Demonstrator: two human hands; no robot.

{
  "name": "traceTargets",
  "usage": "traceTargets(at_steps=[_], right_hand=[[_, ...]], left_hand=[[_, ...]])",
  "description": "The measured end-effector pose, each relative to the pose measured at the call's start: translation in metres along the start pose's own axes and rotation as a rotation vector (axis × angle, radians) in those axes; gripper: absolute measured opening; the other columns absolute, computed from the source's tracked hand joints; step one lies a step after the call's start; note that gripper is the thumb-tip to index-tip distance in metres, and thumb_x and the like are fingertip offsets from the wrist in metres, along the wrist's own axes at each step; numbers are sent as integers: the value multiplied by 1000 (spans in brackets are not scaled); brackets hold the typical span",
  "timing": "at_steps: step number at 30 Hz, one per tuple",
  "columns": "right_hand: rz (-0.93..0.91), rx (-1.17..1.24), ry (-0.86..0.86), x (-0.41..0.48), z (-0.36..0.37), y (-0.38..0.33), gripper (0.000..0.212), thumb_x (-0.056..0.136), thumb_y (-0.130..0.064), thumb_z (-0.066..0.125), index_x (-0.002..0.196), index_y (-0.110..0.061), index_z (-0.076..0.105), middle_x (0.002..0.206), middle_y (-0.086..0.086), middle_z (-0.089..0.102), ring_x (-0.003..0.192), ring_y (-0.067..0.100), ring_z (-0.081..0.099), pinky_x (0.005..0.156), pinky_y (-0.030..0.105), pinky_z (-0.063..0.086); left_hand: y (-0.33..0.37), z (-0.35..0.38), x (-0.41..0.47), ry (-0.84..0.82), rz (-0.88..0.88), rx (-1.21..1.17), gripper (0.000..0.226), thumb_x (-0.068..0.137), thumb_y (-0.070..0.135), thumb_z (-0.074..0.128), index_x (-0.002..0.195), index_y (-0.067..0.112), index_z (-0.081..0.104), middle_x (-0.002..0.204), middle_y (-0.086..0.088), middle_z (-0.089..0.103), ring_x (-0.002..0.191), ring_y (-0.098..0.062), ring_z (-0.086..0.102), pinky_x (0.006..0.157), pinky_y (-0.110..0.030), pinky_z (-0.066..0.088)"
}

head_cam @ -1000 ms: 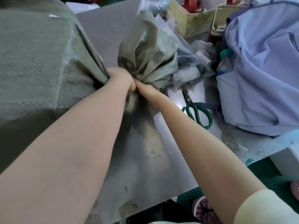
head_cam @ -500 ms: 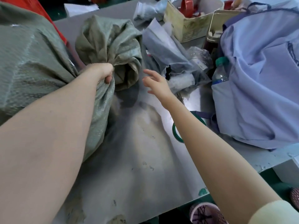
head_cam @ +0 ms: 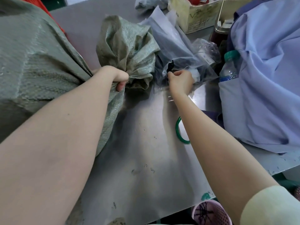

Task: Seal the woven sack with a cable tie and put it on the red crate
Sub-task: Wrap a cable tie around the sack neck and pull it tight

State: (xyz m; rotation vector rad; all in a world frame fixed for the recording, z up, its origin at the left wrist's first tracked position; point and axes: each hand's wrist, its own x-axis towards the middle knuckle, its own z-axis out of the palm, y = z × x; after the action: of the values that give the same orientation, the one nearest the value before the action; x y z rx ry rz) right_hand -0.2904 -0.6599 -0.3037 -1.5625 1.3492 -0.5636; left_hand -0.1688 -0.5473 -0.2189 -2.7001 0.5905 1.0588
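A large grey-green woven sack (head_cam: pixel 32 62) lies on the left of the steel table. Its gathered mouth (head_cam: pixel 128 46) bunches up beyond my left hand (head_cam: pixel 115 77), which is clenched around the sack's neck. My right hand (head_cam: pixel 180 78) is at the torn opening of a clear plastic bag (head_cam: pixel 177 51) holding black cable ties (head_cam: pixel 170 67), its fingers pinched on the black ends. A sliver of the red crate (head_cam: pixel 53 20) shows behind the sack at the upper left.
Green-handled scissors (head_cam: pixel 178 132) lie partly under my right forearm. A blue cloth bag (head_cam: pixel 267 78) with a water bottle (head_cam: pixel 229 67) fills the right side. A cardboard box (head_cam: pixel 194 15) stands at the back. A pink basket (head_cam: pixel 211 213) sits below the table's front edge (head_cam: pixel 178 211).
My right hand let go of the sack's neck and moved right to the plastic bag, where it closed on the black cable ties. My left hand kept its grip on the neck.
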Motion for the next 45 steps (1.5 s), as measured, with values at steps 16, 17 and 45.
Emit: traceTargets(at_steps=[16, 17, 45], right_hand=[[239, 431, -189, -57, 2, 16, 10, 79, -5, 56, 87, -10, 51, 59, 6, 60, 43, 14, 56, 46, 23, 47], [272, 459, -232, -64, 6, 16, 18, 80, -4, 54, 94, -12, 47, 58, 6, 60, 40, 13, 56, 45, 23, 47], [408, 813, -277, -91, 55, -1, 14, 97, -8, 35, 93, -7, 48, 49, 6, 50, 21, 4, 41, 30, 12, 36]], left_hand=[[-6, 5, -9, -93, 21, -7, 37, 87, 27, 55, 112, 0, 55, 123, -24, 48, 96, -34, 52, 82, -35, 44], [-6, 5, -11, -71, 33, -13, 30, 87, 27, 55, 101, 0, 57, 121, -24, 50, 94, -34, 52, 78, -34, 44], [-25, 1, -35, 1, 160, -343, 58, 79, 13, 53, 135, 0, 43, 147, -23, 34, 127, -42, 43, 86, -37, 43]])
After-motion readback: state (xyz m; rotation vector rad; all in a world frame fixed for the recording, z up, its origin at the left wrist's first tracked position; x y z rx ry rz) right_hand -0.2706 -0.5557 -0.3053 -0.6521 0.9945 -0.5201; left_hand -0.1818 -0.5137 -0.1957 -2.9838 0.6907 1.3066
